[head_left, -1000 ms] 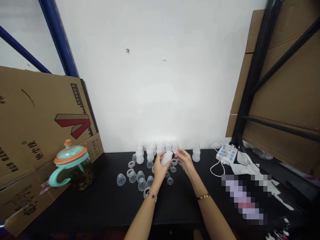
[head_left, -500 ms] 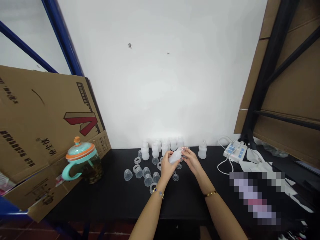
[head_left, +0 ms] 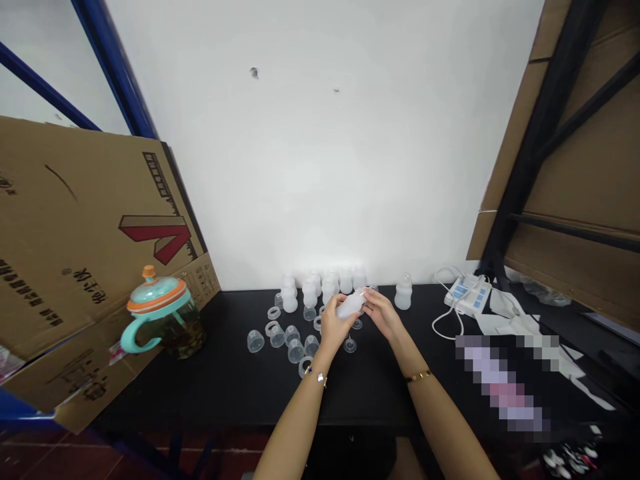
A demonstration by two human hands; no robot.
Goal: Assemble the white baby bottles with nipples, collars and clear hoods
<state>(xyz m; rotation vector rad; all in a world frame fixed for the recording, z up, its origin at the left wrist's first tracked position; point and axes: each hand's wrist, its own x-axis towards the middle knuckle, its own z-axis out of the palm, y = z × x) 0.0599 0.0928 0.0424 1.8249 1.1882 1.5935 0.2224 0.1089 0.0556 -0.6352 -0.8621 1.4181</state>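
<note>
My left hand (head_left: 336,328) is wrapped round a frosted white baby bottle (head_left: 349,306), tilted with its neck up to the right. At that neck, the fingers of my right hand (head_left: 383,313) pinch the bottle's top; they partly hide the small piece there. Below the hands, a clear silicone nipple (head_left: 350,344) rests on the black table. Left of them lie several clear domed caps (head_left: 295,351) and white collar rings (head_left: 305,366). Behind stand more frosted bottles (head_left: 289,300) in a group, and a single bottle with a top (head_left: 403,293) is farther right.
A teal and orange lidded jug (head_left: 165,313) stands at the left beside a cardboard sheet (head_left: 95,220). To the right are a white power strip (head_left: 469,296) with a looping cable and some white paper scraps (head_left: 515,320). A white wall (head_left: 320,167) closes off the table's back.
The view has shifted slightly. Both hands still hold the bottle, which now lies a little flatter, and my right fingers remain at its neck.
</note>
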